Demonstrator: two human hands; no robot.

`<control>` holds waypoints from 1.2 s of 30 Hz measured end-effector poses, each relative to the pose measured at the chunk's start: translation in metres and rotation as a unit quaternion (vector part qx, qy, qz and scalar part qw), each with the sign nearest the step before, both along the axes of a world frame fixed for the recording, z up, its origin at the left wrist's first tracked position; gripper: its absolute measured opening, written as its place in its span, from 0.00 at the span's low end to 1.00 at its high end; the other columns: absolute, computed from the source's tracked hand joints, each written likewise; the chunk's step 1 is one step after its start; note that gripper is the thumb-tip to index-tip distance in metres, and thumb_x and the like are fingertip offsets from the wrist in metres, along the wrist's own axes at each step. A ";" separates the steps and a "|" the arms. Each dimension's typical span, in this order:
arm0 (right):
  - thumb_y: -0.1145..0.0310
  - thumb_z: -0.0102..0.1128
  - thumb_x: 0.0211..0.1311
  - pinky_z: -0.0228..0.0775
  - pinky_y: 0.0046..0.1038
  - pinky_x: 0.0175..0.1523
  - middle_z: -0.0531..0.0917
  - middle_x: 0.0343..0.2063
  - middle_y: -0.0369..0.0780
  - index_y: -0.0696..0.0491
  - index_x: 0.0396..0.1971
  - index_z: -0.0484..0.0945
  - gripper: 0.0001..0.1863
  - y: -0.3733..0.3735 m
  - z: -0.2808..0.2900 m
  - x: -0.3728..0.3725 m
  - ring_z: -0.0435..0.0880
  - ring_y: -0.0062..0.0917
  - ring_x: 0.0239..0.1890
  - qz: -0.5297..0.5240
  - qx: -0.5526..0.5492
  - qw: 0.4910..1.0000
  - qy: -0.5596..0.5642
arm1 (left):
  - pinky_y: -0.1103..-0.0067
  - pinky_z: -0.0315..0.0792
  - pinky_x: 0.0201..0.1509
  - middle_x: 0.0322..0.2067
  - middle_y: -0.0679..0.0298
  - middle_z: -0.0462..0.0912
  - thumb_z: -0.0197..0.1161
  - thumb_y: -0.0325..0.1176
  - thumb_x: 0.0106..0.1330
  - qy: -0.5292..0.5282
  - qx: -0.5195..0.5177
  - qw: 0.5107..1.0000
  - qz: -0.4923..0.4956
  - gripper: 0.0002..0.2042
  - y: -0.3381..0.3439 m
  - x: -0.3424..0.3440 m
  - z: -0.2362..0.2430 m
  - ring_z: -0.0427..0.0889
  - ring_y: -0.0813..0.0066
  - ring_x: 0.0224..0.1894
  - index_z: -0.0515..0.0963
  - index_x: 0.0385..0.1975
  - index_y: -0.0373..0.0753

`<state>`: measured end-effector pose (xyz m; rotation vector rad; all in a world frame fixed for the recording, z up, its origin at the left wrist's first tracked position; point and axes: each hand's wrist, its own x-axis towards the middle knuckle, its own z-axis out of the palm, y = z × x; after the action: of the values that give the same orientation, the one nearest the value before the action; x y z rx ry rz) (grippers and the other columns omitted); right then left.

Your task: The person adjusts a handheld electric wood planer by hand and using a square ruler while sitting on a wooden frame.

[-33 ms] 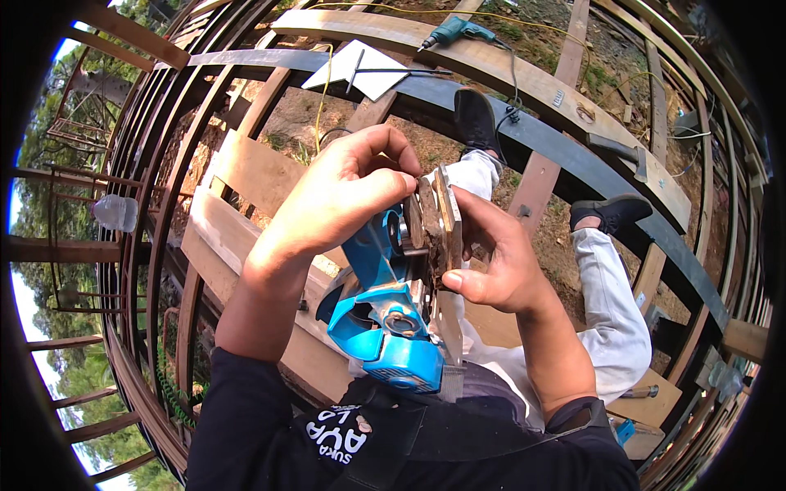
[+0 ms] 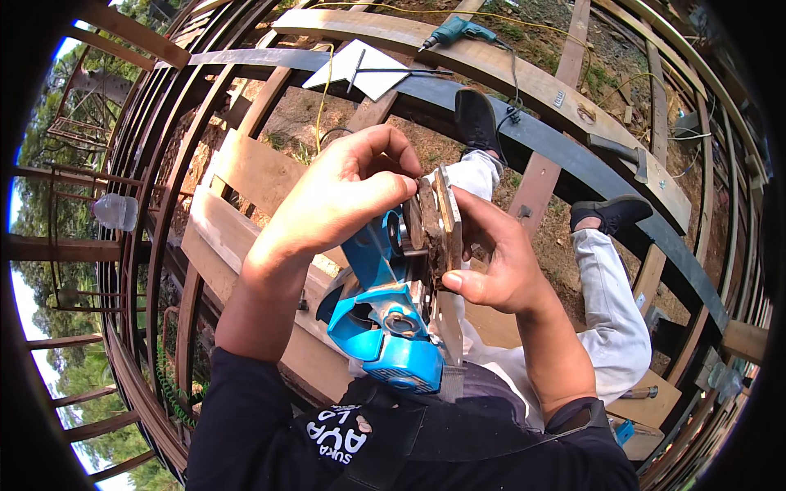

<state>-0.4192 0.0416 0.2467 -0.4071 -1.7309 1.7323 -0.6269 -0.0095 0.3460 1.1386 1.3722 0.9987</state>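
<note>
A blue power tool (image 2: 385, 344), which looks like an electric planer, rests on its side at my lap, its worn, dirty metal base plate (image 2: 449, 227) turned to stand on edge. My left hand (image 2: 356, 184) is closed at the upper end of that plate, thumb on a rusty brown part and fingers curled. My right hand (image 2: 495, 262) grips the plate from the other side, thumb pressed near its middle. A round metal cylinder shows between the blue body and the plate. Whatever lies beneath my fingertips is hidden.
A green drill (image 2: 450, 33) lies on a long plank ahead, a hatchet (image 2: 616, 155) farther right. A white tile (image 2: 332, 78) with dark rods lies on the beams. A water bottle (image 2: 113, 212) is at left. My feet rest among open joists, with yellow cords around.
</note>
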 end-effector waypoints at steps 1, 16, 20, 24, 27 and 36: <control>0.56 0.70 0.38 0.68 0.23 0.37 0.76 0.42 0.42 0.65 0.59 0.65 0.47 0.001 0.000 0.000 0.72 0.21 0.31 0.001 0.003 1.000 0.000 | 0.82 0.67 0.50 0.39 0.68 0.74 0.60 0.33 0.56 -0.012 -0.015 1.000 -0.019 0.14 0.000 -0.002 0.000 0.73 0.80 0.43 0.72 0.40 0.36; 0.52 0.72 0.37 0.64 0.21 0.34 0.75 0.37 0.39 0.65 0.56 0.68 0.47 0.002 0.017 -0.002 0.69 0.19 0.29 -0.006 0.016 0.999 -0.048 | 0.81 0.63 0.54 0.45 0.65 0.73 0.59 0.37 0.54 0.002 -0.017 0.998 -0.066 0.23 0.001 -0.001 -0.001 0.70 0.77 0.51 0.70 0.50 0.35; 0.51 0.72 0.35 0.64 0.21 0.33 0.75 0.36 0.39 0.66 0.56 0.69 0.47 0.003 0.022 0.000 0.69 0.19 0.28 -0.026 0.027 0.998 -0.059 | 0.81 0.62 0.55 0.44 0.64 0.74 0.54 0.35 0.58 0.016 0.002 1.000 -0.017 0.19 0.002 0.006 -0.003 0.70 0.76 0.50 0.71 0.48 0.34; 0.51 0.72 0.35 0.64 0.21 0.33 0.76 0.36 0.39 0.66 0.55 0.69 0.47 0.007 0.025 0.002 0.69 0.19 0.28 -0.021 0.064 0.996 -0.064 | 0.79 0.61 0.58 0.44 0.62 0.74 0.53 0.33 0.59 0.036 0.017 0.999 -0.006 0.18 0.001 0.008 -0.003 0.70 0.75 0.51 0.71 0.48 0.33; 0.51 0.72 0.34 0.64 0.22 0.33 0.76 0.35 0.39 0.66 0.55 0.69 0.47 0.007 0.025 0.002 0.69 0.20 0.27 -0.017 0.042 0.996 -0.072 | 0.77 0.61 0.59 0.45 0.61 0.74 0.55 0.38 0.58 0.046 0.026 0.999 -0.009 0.21 -0.001 0.003 -0.005 0.71 0.74 0.51 0.70 0.50 0.34; 0.50 0.72 0.35 0.63 0.21 0.32 0.76 0.34 0.38 0.65 0.55 0.70 0.47 0.003 0.026 -0.007 0.69 0.19 0.27 -0.020 0.075 0.995 -0.069 | 0.72 0.54 0.68 0.55 0.54 0.67 0.65 0.49 0.43 -0.014 0.065 0.997 -0.037 0.44 -0.029 -0.006 -0.004 0.64 0.64 0.63 0.59 0.60 0.30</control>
<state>-0.4259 0.0446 0.2725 -0.5007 -1.9227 1.5646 -0.6327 -0.0383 0.3415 1.2580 1.2478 1.0580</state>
